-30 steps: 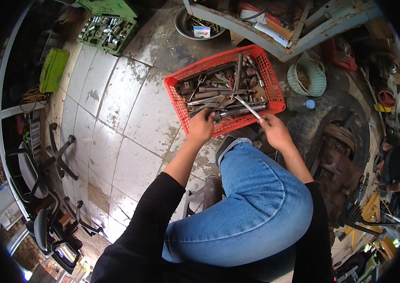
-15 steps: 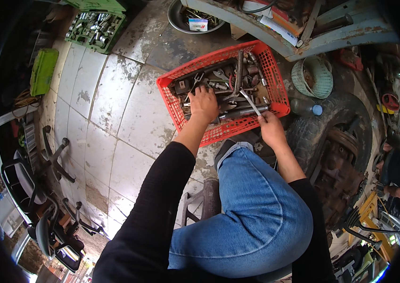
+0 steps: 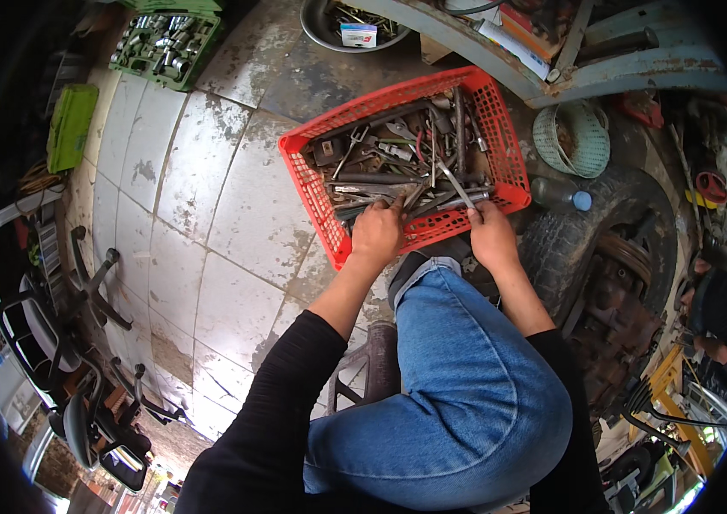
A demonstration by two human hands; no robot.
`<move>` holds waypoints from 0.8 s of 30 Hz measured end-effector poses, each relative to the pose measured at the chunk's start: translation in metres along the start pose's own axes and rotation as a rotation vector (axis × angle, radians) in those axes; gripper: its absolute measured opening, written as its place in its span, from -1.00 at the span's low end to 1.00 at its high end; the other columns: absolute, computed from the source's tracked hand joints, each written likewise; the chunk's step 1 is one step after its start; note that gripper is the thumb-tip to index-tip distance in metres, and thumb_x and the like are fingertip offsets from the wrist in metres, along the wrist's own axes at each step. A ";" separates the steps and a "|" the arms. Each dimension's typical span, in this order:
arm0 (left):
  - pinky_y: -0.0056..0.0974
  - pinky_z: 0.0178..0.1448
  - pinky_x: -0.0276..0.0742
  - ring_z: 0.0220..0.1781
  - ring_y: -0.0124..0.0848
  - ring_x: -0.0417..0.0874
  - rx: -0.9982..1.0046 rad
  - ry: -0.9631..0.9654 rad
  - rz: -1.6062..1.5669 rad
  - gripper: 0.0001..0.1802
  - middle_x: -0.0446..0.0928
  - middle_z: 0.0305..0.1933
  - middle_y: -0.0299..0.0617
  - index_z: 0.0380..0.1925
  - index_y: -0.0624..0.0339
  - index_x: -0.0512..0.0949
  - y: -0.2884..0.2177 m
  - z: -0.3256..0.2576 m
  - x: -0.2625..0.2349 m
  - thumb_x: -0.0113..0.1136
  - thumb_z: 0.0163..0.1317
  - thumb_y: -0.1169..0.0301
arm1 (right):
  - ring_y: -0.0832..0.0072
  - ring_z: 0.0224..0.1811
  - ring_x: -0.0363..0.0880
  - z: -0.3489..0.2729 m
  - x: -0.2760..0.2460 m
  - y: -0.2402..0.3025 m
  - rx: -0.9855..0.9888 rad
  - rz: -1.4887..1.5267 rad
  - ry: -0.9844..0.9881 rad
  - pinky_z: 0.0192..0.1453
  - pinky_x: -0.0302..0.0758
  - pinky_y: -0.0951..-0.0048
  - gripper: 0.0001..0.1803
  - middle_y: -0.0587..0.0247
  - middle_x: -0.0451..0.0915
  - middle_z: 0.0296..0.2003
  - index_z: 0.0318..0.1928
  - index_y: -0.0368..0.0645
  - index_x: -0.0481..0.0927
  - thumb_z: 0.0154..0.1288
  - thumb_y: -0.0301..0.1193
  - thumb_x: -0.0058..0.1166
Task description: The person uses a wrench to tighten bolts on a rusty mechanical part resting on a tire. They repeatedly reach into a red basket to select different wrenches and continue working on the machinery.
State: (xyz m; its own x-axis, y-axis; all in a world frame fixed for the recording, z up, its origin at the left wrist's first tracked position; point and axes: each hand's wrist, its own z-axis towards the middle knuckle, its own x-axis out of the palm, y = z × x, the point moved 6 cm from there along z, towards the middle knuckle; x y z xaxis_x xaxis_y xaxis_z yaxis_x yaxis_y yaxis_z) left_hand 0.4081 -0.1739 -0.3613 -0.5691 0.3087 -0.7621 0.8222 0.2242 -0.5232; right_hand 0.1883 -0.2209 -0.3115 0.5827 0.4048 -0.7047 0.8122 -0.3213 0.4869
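Note:
A red plastic mesh basket (image 3: 316, 204) sits on the tiled floor, filled with several grimy wrenches and other metal tools. My left hand (image 3: 377, 231) reaches over the basket's near rim, its fingers down among the tools. My right hand (image 3: 492, 233) rests at the near right corner and grips a slim metal wrench (image 3: 456, 186) that points up into the basket. My bent knee in blue jeans (image 3: 457, 377) lies just below both hands.
A green socket-set case (image 3: 162, 38) and a green box (image 3: 70, 127) lie at the upper left. A metal bowl (image 3: 338, 21), a pale woven basket (image 3: 582, 137), a bottle (image 3: 560, 195), a tyre (image 3: 590, 240) and office chair bases (image 3: 80, 283) surround me.
My left hand drew back from deep among the tools to the near rim. The right hand stayed at the right corner with the wrench. The camera leaned closer.

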 end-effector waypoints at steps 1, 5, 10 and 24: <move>0.08 0.11 0.55 0.05 0.06 0.67 0.019 -0.022 0.060 -0.53 0.63 -0.02 0.10 0.22 0.10 0.60 0.003 0.001 -0.002 0.23 0.35 0.21 | -0.14 0.01 0.64 0.000 0.000 0.001 0.002 -0.002 -0.001 0.10 0.51 -0.03 -0.68 -0.19 0.70 -0.13 0.02 -0.22 0.63 0.52 -0.24 0.00; 0.07 0.11 0.58 0.09 0.06 0.65 0.014 -0.194 0.097 -0.66 0.62 0.05 0.06 0.09 0.08 0.69 -0.001 0.029 -0.042 0.16 0.35 0.33 | -0.14 0.01 0.64 -0.002 -0.006 0.004 0.024 -0.022 -0.015 0.10 0.51 -0.04 -0.69 -0.18 0.69 -0.13 0.00 -0.22 0.63 0.52 -0.25 0.00; 0.09 0.18 0.60 0.10 0.13 0.66 -0.125 -0.245 0.008 -0.67 0.60 0.12 0.11 0.06 0.10 0.65 0.045 0.092 -0.050 0.14 0.29 0.44 | -0.14 0.01 0.64 -0.003 -0.004 0.007 0.024 -0.032 0.012 0.11 0.51 -0.05 -0.68 -0.16 0.70 -0.14 -0.01 -0.23 0.63 0.52 -0.23 0.00; 0.05 0.19 0.63 0.11 0.12 0.70 0.015 0.260 0.325 -0.70 0.65 0.02 0.29 -0.08 0.38 0.63 0.038 0.109 -0.046 0.05 0.26 0.47 | -0.10 0.08 0.64 -0.004 -0.001 -0.016 0.056 0.072 0.050 0.17 0.52 0.00 -0.69 -0.15 0.70 -0.07 0.05 -0.21 0.61 0.49 -0.28 0.03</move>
State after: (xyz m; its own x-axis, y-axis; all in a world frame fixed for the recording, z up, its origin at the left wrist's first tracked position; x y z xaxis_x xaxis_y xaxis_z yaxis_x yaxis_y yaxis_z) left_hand 0.4664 -0.2803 -0.3879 -0.2617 0.5844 -0.7681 0.9585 0.0638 -0.2780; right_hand 0.1748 -0.2134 -0.3164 0.6410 0.4208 -0.6419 0.7663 -0.3980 0.5044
